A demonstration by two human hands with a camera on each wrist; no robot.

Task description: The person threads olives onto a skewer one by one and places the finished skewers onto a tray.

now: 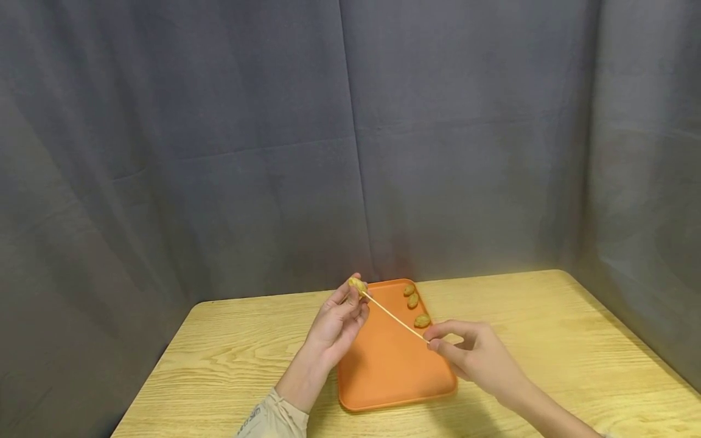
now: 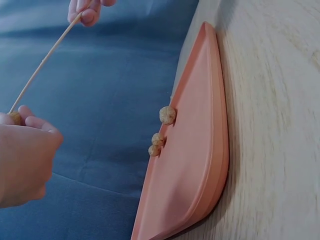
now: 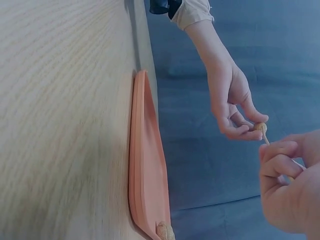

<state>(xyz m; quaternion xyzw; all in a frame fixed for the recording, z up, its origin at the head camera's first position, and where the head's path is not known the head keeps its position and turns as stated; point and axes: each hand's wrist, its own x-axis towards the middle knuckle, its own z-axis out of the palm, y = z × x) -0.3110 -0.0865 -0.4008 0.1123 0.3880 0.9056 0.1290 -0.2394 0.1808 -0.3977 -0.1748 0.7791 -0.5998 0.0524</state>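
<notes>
In the head view, my left hand [image 1: 335, 325] pinches a small golden-brown wrinkled lump [image 1: 358, 285] between thumb and fingers, above the far left of an orange tray [image 1: 389, 371]. A thin wooden skewer [image 1: 395, 317] slants from that lump down to my right hand [image 1: 473, 351], whose thumb and forefinger pinch its near end. The skewer's upper tip meets the lump; how deep it goes cannot be seen. Both hands, left [image 3: 230, 95] and right [image 3: 290, 182], show in the right wrist view, held above the tray. Fingers partly cover the held lump.
Along the tray's right edge lie three similar lumps, one nearer lump [image 1: 421, 320] apart from two farther ones, such as this lump [image 1: 413, 301]. The tray stands on a light wood-grain table [image 1: 252, 347]. Grey-blue curtains [image 1: 263, 152] hang behind and at both sides.
</notes>
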